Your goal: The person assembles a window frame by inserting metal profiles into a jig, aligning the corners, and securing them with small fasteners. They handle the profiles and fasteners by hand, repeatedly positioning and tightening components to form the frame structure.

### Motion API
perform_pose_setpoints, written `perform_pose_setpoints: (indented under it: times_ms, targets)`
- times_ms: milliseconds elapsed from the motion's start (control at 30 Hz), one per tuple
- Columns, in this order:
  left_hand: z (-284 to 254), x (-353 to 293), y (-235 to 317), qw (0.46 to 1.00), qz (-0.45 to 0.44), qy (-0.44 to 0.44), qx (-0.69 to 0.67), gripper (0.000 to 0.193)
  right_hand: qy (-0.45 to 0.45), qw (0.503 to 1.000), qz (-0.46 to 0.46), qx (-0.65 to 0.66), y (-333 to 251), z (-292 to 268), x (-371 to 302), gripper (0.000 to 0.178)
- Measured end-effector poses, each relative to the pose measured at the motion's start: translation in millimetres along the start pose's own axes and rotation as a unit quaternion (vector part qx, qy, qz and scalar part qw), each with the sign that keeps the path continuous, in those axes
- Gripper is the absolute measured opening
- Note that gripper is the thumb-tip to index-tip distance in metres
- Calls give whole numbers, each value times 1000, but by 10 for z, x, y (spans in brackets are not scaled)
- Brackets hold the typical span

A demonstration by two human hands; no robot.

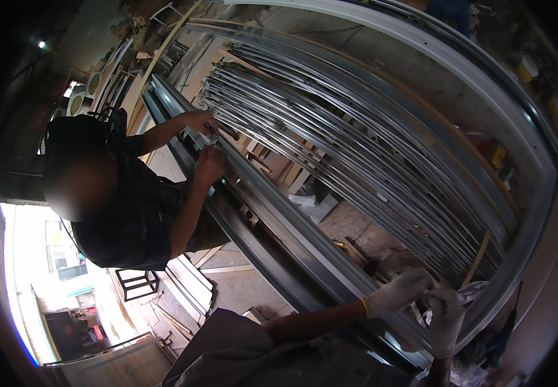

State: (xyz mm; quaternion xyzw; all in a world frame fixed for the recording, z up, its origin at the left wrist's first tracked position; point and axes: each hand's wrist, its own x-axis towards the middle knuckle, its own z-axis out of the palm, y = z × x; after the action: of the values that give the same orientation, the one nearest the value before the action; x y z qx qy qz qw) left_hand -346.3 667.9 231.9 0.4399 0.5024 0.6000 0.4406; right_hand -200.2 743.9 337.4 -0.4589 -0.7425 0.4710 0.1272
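White gloves cover both of my hands, close together at the lower right over the end of a long grey metal channel (311, 258). My left hand (398, 293) reaches in from the left, its fingers curled inward toward the other hand. My right hand (445, 319) comes up from the lower edge with bent fingertips nearly meeting the left ones. Whatever sits between the fingers is too small or hidden to name. Beside the right hand lies crumpled whitish material (472, 293), perhaps film or cloth.
Across the channel at left, a co-worker (130, 206) bends over it, both bare hands at a brown-handled tool (228, 131). Many thin metal rods (330, 142) lie beyond. A large pale metal frame (485, 84) curves along the right. A black stand (138, 284) is on the floor.
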Motion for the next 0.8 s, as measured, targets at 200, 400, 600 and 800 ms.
perform_pose_setpoints:
  times_ms: [200,400,600,800]
  targets:
    - [-232,31,226,915,-313,-23,-252,26,-1,1000,-25,8,74,141,216,8]
    - [-220,-30,-13,950,-239,28,-198,28,-35,996,60,48,66,160,363,13]
    - [-477,51,132,904,-354,31,-236,30,0,986,78,147,68,319,462,11]
    - [-572,60,164,921,-326,39,-207,32,-53,972,45,224,152,357,508,10]
